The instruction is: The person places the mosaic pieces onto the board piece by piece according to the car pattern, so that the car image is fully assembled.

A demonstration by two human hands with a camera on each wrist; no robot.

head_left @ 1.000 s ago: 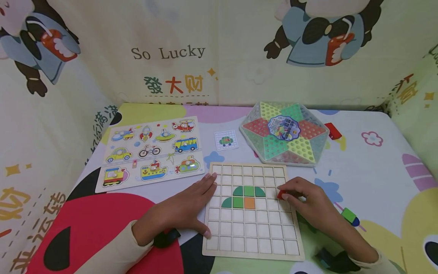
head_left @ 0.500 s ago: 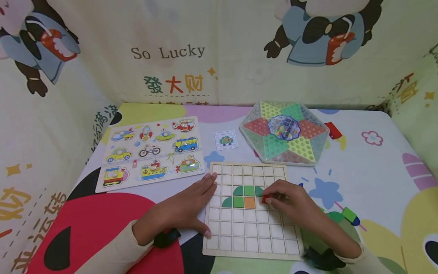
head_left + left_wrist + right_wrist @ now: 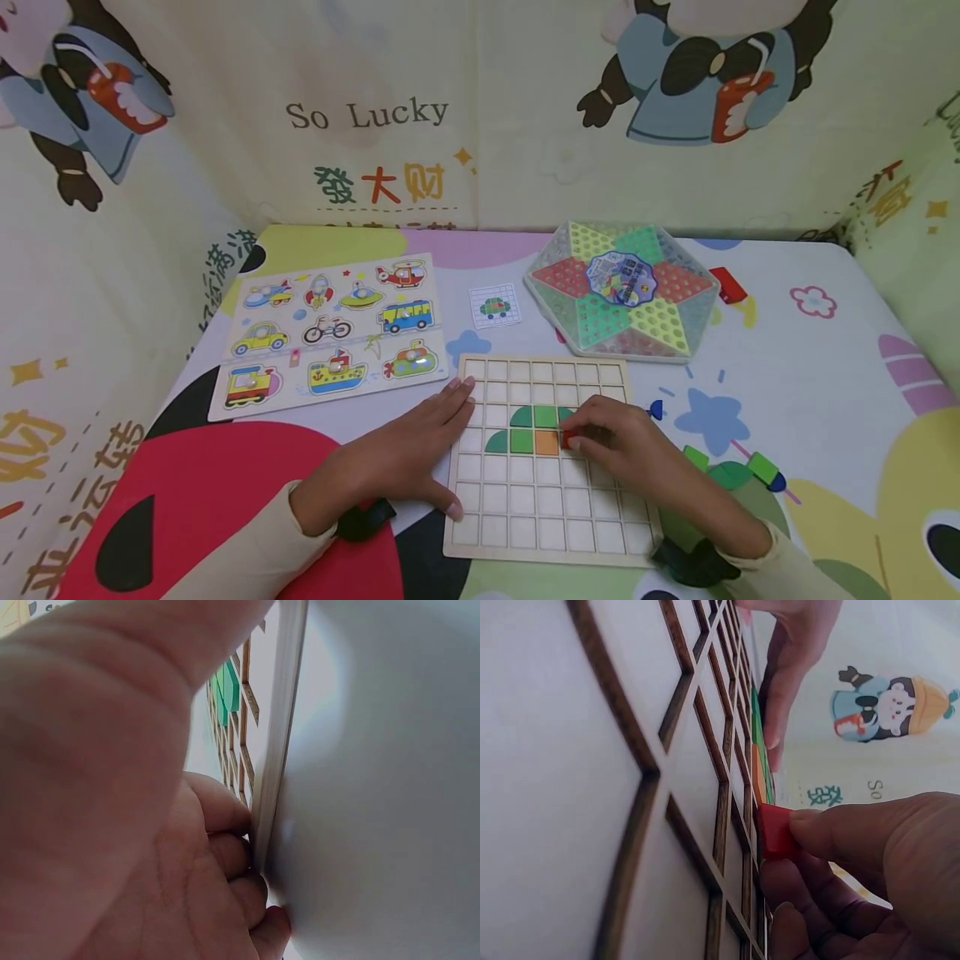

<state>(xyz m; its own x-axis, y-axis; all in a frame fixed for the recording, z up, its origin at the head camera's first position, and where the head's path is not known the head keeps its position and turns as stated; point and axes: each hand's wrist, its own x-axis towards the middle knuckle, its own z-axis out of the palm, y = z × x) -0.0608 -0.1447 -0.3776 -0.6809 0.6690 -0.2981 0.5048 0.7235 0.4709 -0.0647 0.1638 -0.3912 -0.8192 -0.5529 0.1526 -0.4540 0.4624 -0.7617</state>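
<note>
In the head view a wooden grid board [image 3: 550, 533] lies flat in front of me. Green square tiles [image 3: 521, 442], dark green quarter-round tiles [image 3: 497, 442] and an orange square tile [image 3: 547, 442] sit in its cells. My right hand [image 3: 630, 442] pinches a red block [image 3: 778, 831] between thumb and fingers, over the cell just right of the orange tile. In the right wrist view the block is tilted beside the orange tile; whether it is seated in the cell, I cannot tell. My left hand [image 3: 401, 450] rests spread along the board's left edge, touching it.
A small pattern card [image 3: 495, 307] lies behind the board. A vehicle peg puzzle [image 3: 375, 342] is at the back left, and a hexagonal game board [image 3: 622, 292] at the back right. Loose pieces lie rightward: a red block [image 3: 727, 285], a blue piece [image 3: 656, 409] and a green block [image 3: 763, 467].
My right hand has carried the red block leftward from the board's right edge to beside the orange tile. The left hand has stayed in place.
</note>
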